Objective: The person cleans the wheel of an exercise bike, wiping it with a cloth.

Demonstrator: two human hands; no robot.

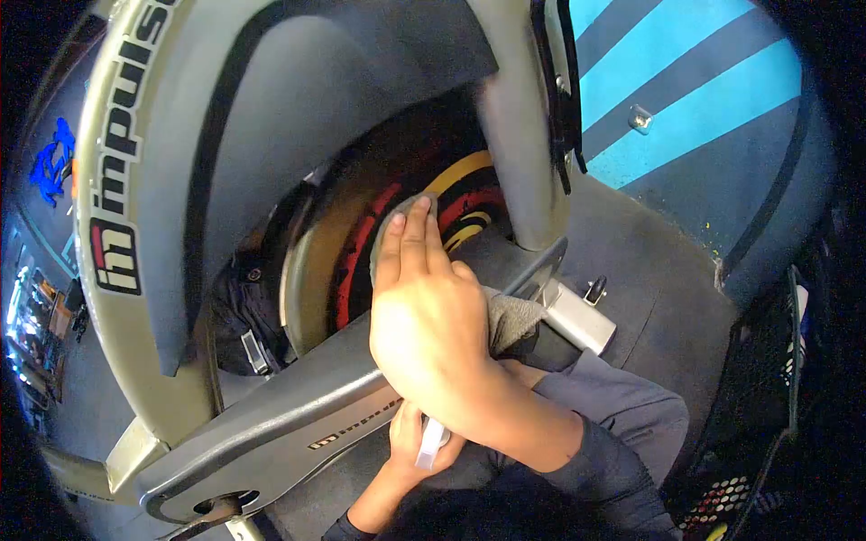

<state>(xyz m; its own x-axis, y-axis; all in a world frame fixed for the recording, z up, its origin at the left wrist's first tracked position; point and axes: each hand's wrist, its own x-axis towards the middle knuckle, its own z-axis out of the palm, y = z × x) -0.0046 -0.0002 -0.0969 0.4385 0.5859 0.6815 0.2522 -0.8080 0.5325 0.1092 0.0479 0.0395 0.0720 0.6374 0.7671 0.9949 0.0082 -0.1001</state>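
Note:
My right hand (428, 311) presses a grey cloth (512, 317) against the dark flywheel (361, 243) of an exercise bike, over its red and yellow markings. Its fingers point up along the wheel, and a fold of cloth sticks out on the right, beside the thumb. Below, partly covered by my right wrist, my left hand (406, 446) is closed around a white, partly clear plastic object (432, 444). Most of that object is hidden, so its kind does not show. The bike's grey lower cover (271, 428) lies just left of both hands.
A curved frame tube (101, 334) and a grey shroud (361, 72) surround the wheel above and left. Near my knee, a silver frame end (582, 317) juts out. A blue-striped wall (686, 81) stands behind, and a black mesh basket (758, 388) is at right.

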